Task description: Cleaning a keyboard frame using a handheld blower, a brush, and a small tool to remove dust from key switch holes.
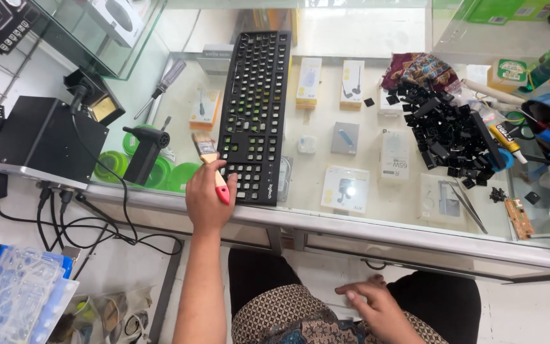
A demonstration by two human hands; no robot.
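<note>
Red-handled brush gripped in left hand beside black keyboard; right hand spread, empty; yellow-white boxes under glass.

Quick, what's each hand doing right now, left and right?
Left hand: closed around a red-handled paintbrush, beside the black keyboard.
Right hand: open, holding nothing, resting low near the lap.

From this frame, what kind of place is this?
Likely a small electronics repair and accessories shop: a glass display counter holds boxed chargers and earphones. On top lie a stripped keyboard and a keycap pile; the left hand holds a brush.
</note>
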